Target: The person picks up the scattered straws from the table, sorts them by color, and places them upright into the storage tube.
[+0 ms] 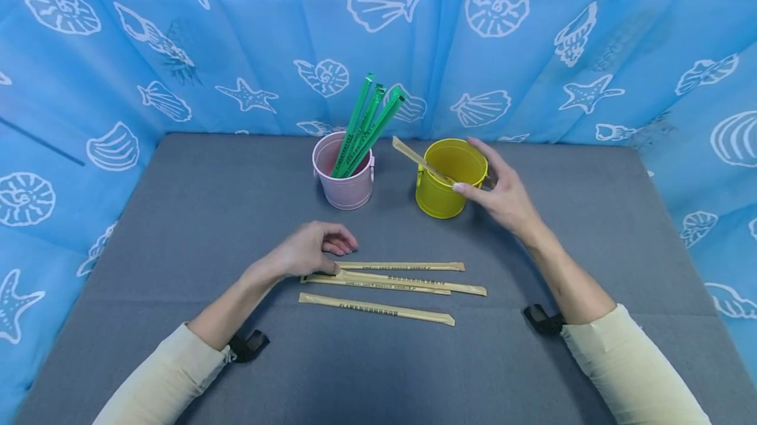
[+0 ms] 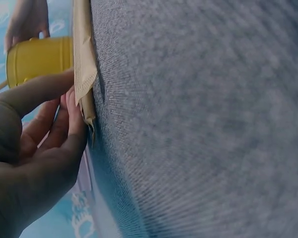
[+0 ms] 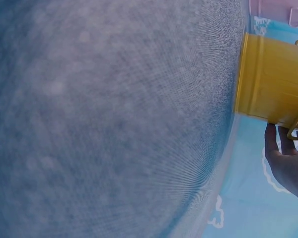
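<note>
My left hand (image 1: 313,247) is at the left end of a beige paper-wrapped straw (image 1: 414,279), pinching it between thumb and fingers. In the left wrist view the crimped end of that wrapper (image 2: 84,74) shows at the fingertips. My right hand (image 1: 503,192) holds a small yellow bucket (image 1: 443,198) by its right side, thumb at the near rim and fingers around the far side. One beige wrapped straw (image 1: 414,154) leans inside this bucket, its top tilted left. The right wrist view shows fingers (image 3: 272,141) against the yellow wall, beside a side handle.
Left of the yellow bucket stands a pink bucket (image 1: 349,192) with several green-wrapped straws (image 1: 369,126). Other beige straws lie on the grey tablecloth (image 1: 236,201), one nearest me (image 1: 378,309) and one farther back (image 1: 408,267). A blue shell-patterned curtain (image 1: 266,18) hangs behind.
</note>
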Tool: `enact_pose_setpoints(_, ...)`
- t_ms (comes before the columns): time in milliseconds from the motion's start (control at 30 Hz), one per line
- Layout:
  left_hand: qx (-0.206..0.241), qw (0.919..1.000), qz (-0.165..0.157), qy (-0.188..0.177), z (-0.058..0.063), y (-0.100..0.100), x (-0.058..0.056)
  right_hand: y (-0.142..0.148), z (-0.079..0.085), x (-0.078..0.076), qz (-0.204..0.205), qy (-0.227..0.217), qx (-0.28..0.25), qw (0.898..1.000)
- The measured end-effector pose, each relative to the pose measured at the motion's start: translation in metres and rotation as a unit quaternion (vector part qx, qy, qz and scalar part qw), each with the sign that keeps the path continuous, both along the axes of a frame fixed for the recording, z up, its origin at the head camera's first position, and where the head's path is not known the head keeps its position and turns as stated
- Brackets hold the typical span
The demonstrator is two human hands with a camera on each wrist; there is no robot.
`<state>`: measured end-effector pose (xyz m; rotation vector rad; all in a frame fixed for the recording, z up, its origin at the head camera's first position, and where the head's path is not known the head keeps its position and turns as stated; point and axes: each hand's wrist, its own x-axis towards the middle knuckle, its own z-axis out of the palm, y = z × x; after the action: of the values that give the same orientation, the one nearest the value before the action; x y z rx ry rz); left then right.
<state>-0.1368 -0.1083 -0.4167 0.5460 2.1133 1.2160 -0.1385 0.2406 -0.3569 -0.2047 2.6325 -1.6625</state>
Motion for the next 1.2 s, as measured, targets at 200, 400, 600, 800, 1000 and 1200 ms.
enact_pose_setpoints(200, -0.028, 0.9977, 0.005, 0.062, -0.003, 0.004, -0.001, 0.0, -0.001, 0.0, -0.002, -0.001, -0.003, 1.0)
enact_pose_setpoints(400, -0.039, 0.9948, 0.013, 0.093, -0.003, 0.008, 0.0, 0.001, -0.002, 0.001, -0.003, 0.002, 0.002, 1.0)
enact_pose_setpoints(600, -0.075, 0.989, 0.01, 0.127, 0.001, 0.013, 0.005, 0.0, -0.002, 0.002, -0.004, 0.003, 0.002, 1.0)
enact_pose_setpoints(800, -0.093, 0.9828, 0.01, 0.16, 0.0, 0.016, 0.005, 0.001, -0.003, 0.001, 0.0, 0.003, -0.002, 1.0)
enact_pose_setpoints(1000, -0.055, 0.9894, 0.019, 0.133, 0.001, 0.013, 0.005, 0.001, -0.002, 0.001, 0.003, 0.004, -0.001, 1.0)
enact_pose_setpoints(1200, -0.015, 0.9926, 0.028, 0.117, 0.003, 0.011, 0.004, 0.0, -0.001, 0.001, 0.003, 0.004, 0.002, 1.0)
